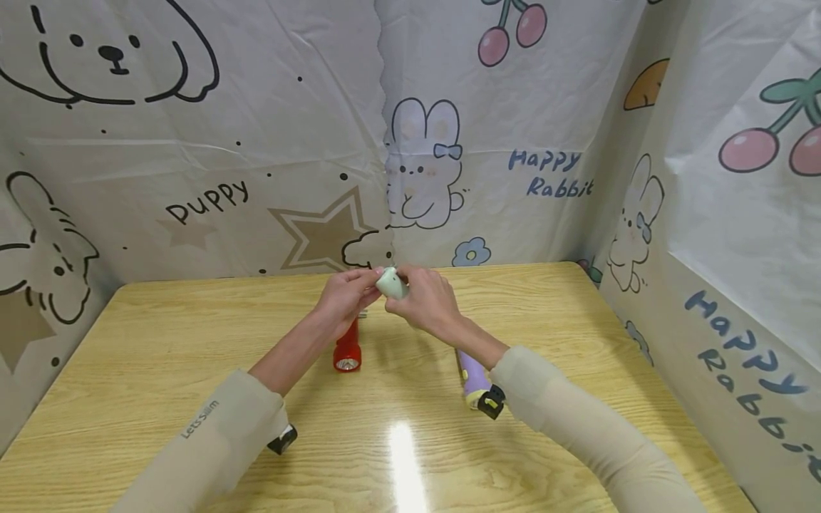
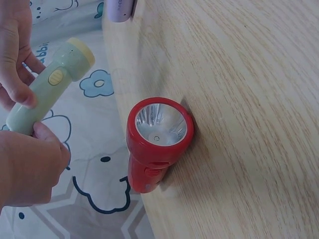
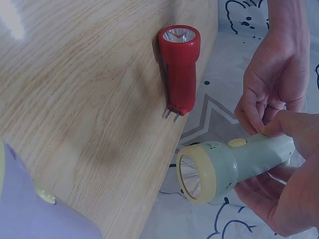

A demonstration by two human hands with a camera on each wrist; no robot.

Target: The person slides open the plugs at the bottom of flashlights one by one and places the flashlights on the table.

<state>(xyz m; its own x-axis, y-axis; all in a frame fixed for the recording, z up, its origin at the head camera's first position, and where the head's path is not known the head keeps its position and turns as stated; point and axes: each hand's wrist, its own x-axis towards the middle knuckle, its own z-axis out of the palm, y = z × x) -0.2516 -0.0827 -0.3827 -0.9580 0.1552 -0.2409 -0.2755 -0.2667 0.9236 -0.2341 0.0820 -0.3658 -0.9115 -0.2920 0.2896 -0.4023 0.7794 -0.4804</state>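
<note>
In the middle of the head frame we see both hands raised above the table point(image 1: 212, 342), meeting on a pale green torch point(image 1: 391, 283). Our right hand point(image 1: 428, 296) is closed round its body, the thumb on one side and the fingers on the other, as the right wrist view shows at lower right. Our left hand point(image 1: 346, 296) has its fingers curled in and pinches the torch's tail end, thumb against the casing, at the left of the left wrist frame. The torch has a cream rim point(image 2: 83, 51) and a ribbed yellow switch point(image 2: 56, 76); in the right wrist view its lens point(image 3: 190, 177) faces the left of the frame. Left of centre in the head frame, below the left hand, a red torch point(image 1: 347, 353) lies on the table, lens toward us, with two metal prongs point(image 3: 172, 115) at its other end. Right of centre lies a purple torch point(image 1: 473, 374), just beside the right sleeve point(image 1: 545, 395). The left sleeve point(image 1: 205, 427) crosses the lower left. Behind the table hangs a pale sheet point(image 1: 308, 135) printed with rabbits, cherries and stars.
</note>
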